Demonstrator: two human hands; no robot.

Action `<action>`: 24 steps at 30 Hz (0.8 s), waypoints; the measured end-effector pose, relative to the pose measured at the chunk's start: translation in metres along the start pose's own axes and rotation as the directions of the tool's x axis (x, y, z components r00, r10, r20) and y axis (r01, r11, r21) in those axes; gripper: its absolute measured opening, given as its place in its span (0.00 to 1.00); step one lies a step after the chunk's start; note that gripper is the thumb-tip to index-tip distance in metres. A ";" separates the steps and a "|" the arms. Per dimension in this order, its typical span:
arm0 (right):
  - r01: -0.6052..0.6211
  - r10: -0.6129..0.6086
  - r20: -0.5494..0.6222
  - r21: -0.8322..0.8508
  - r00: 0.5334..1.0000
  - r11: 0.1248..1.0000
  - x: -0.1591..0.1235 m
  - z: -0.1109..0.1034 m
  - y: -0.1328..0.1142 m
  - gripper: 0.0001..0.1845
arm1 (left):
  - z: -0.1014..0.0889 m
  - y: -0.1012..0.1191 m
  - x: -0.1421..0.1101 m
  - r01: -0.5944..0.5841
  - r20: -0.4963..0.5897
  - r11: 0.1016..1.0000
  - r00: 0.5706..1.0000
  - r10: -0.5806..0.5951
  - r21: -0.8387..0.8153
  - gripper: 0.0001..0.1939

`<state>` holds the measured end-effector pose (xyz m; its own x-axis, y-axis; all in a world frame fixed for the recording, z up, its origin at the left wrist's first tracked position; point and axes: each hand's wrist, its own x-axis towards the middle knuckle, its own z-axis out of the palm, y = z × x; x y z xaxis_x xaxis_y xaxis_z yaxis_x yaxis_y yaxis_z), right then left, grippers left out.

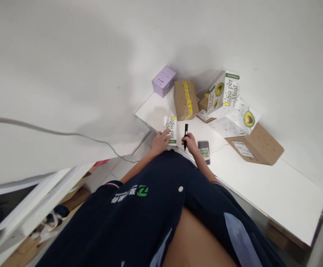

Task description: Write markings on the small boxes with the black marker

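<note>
My left hand (161, 140) rests on the near end of a small white carton (171, 128) printed "Su-per Meal", which lies flat on the white table (275, 185); the fingers curl onto its edge. My right hand (190, 142) is closed around a black marker (186, 132), held upright just right of that carton. A dark phone (205, 151) lies on the table right beside my right hand.
Behind the carton stand a brown cardboard box with yellow tape (185, 99), a lilac box (164, 81), a tall white avocado-print box (223, 92), a flattened avocado carton (237, 120) and a large brown shipping box (254, 145). A grey cable (52, 131) runs along the left wall.
</note>
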<state>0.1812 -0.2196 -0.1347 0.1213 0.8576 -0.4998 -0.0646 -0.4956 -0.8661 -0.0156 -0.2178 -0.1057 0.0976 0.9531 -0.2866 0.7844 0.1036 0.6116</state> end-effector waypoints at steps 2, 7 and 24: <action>0.022 -0.022 0.023 -0.020 1.000 1.000 -0.001 0.010 -0.002 0.11 | 0.004 -0.004 0.002 -0.010 -0.022 1.000 1.000 0.010 -0.020 0.24; 0.075 -0.061 0.075 -0.189 0.995 0.979 -0.004 0.023 -0.004 0.20 | 0.013 -0.019 0.003 -0.067 -0.091 0.976 0.995 0.048 -0.209 0.28; 0.067 -0.058 0.038 -0.304 0.998 0.950 0.003 0.024 -0.005 0.21 | 0.023 -0.010 0.015 0.299 0.041 0.804 0.945 -0.325 -0.515 0.27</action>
<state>0.1577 -0.2113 -0.1320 0.0871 0.8897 -0.4481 0.2479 -0.4550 -0.8553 -0.0084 -0.2112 -0.1330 -0.1375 0.8553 -0.4996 0.3442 0.5142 0.7856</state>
